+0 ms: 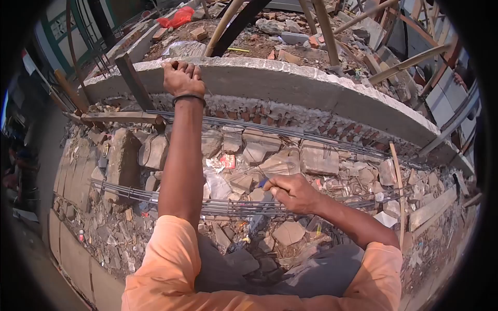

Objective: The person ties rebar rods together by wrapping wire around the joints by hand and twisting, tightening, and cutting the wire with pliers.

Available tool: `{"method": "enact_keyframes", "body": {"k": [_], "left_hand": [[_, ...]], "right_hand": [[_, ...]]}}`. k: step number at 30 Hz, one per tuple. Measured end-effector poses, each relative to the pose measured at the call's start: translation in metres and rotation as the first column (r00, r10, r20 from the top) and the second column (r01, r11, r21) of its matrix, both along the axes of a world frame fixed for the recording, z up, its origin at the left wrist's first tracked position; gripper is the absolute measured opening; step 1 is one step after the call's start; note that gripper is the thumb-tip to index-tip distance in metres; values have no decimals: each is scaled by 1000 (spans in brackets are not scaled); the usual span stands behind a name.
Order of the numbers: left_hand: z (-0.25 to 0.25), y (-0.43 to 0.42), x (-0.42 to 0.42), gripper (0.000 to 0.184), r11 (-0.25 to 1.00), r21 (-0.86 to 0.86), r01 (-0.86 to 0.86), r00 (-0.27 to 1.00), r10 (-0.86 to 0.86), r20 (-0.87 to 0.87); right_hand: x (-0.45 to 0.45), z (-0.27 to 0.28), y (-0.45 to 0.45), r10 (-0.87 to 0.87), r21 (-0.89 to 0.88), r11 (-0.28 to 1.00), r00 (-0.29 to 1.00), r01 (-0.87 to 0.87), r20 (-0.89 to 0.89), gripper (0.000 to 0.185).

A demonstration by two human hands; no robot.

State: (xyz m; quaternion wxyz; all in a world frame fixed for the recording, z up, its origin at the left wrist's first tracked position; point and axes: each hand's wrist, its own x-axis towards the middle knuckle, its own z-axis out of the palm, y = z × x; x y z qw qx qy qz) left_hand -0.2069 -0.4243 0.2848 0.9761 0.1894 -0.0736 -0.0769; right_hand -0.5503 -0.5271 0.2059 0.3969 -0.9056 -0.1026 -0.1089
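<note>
My left hand (181, 79) is closed in a fist at the top edge of the long concrete beam (249, 75), a dark band round its wrist. Whether anything is inside the fist is hidden. Lower down, my right hand (291, 193) grips a small tool with a blue handle (263, 182); its working end is too thin to make out. That hand is just above a bundle of steel rebar (223, 207) running across in front of my knees. A second rebar bundle (228, 122) lies along the foot of the beam. Thin wires (358, 187) are tangled right of my right hand.
Broken concrete slabs (319, 158) and rubble cover the ground between the bundles. A wooden post (132, 83) leans on the beam at left, and a thin wooden stick (398, 181) stands at right. Beyond the beam are timber props (324, 31) and a red plastic bag (176, 18).
</note>
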Motion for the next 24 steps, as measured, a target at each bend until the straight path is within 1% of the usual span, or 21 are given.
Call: {"method": "enact_keyframes", "body": {"k": [1, 2, 3, 4, 6, 7, 9, 11, 12, 13, 14, 15, 16, 17, 18, 19, 20, 21, 22, 23, 24], "left_hand": [[-11, -5, 9, 36, 994, 26, 103, 994, -104, 24], [-18, -14, 11, 34, 997, 33, 71, 994, -73, 79], [-8, -17, -6, 31, 987, 68, 143, 976, -152, 155], [15, -34, -35, 30, 985, 174, 16, 999, -25, 47], [11, -48, -21, 34, 941, 111, 321, 910, -339, 239], [5, -51, 3, 38, 846, 75, 527, 775, -515, 367], [-24, -68, 46, 37, 817, 81, 571, 795, -575, 193], [-56, -80, 39, 34, 817, 86, 570, 816, -575, 53], [-64, -85, 25, 31, 799, 71, 597, 801, -599, 8], [-47, -95, 3, 30, 760, 94, 643, 759, -649, 52], [-31, -104, -19, 29, 719, 123, 684, 713, -695, 96], [-10, -111, -42, 30, 690, 42, 722, 675, -717, 173], [2, -120, -44, 30, 682, 10, 731, 667, -718, 199], [10, -119, -20, 30, 703, 2, 711, 695, -703, 150], [10, -121, 1, 30, 720, 12, 694, 717, -692, 83], [-6, -125, 8, 30, 736, 52, 675, 736, -677, 18], [-24, -125, 2, 30, 740, 150, 655, 752, -658, -42], [-37, -127, -8, 30, 729, 251, 637, 766, -634, -104], [-40, -136, -31, 30, 706, 232, 669, 734, -677, -58], [-42, -146, -61, 29, 683, 214, 699, 701, -714, -9], [-43, -146, -77, 29, 669, 191, 718, 676, -736, 40]], "right_hand": [[-16, 34, 6, 41, 194, 980, 998, -31, -47, 26], [-25, 55, -10, -162, 374, 912, 985, 171, -54, 28], [-32, 53, -25, -315, 372, 870, 945, 323, -84, 29], [-41, 51, -41, -455, 374, 803, 882, 464, -119, 30], [-28, -5, -63, -567, 51, 808, 798, 587, -205, 30], [-37, -25, -70, -593, -97, 802, 767, 589, -247, 31], [-68, 17, -61, -239, 443, 839, 946, 316, -221, 30], [-91, 64, -50, 135, 825, 555, 990, -103, 33, 29], [-100, 58, -66, -87, 655, 745, 992, 129, -96, 26], [-104, 47, -102, -311, 414, 840, 936, 351, -162, 23], [-101, 30, -140, -500, 138, 841, 850, 522, -169, 21], [-89, 11, -168, -650, -141, 759, 752, 636, -108, 19], [-75, -1, -181, -762, -400, 583, 647, 708, 35, 17], [-71, -4, -154, -440, -81, 898, 892, 433, -100, 20], [-85, -3, -103, -49, 280, 957, 994, 76, -103, 24], [-97, 6, -106, 82, 543, 838, 996, -55, -25, 25], [-109, 16, -109, 207, 748, 635, 975, -193, 75, 26], [-125, 45, -159, 93, 879, 459, 991, -131, 99, 23], [-129, 44, -178, -263, 777, 606, 965, 168, -3, 23], [-133, 44, -197, -580, 621, 590, 806, 516, -118, 23], [-129, 27, -198, -928, 11, 366, 364, 930, 83, 26]]}}
